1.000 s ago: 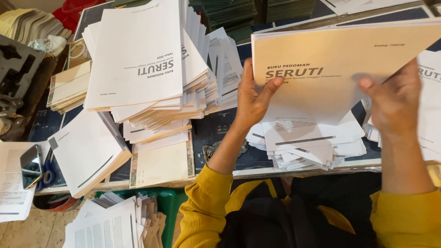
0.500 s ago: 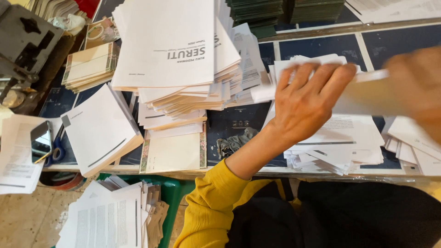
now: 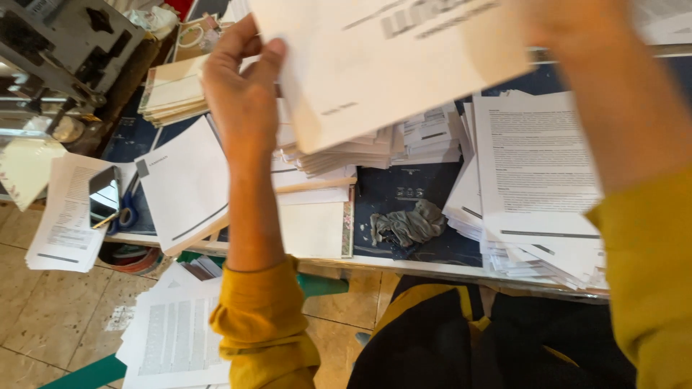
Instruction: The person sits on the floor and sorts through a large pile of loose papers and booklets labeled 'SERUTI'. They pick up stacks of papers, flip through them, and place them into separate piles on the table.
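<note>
— Left hand [image 3: 241, 94], what's it doing?
— Raised over the table [image 3: 425, 191], fingers closed on the left edge of a pale booklet [image 3: 389, 65] held up above the stacks. Its yellow sleeve [image 3: 263, 324] runs down toward the bottom edge.
— And to the left of it?
— A grey metal machine [image 3: 68, 43] in the corner, a phone [image 3: 104, 194] lying on a printed sheet, and a white cover sheet [image 3: 184, 187] hanging over the table's edge. More printed pages [image 3: 173, 338] sit lower down, above the tiled floor.
— Under the booklet?
— A pile of booklets [image 3: 339, 155], then a crumpled grey rag [image 3: 407, 223] on the dark tabletop.
— Further right?
— A stack of printed pages [image 3: 537, 180]. The right hand [image 3: 559, 21] meets the booklet's right end; its grip is mostly out of frame, so I cannot tell how it holds.
</note>
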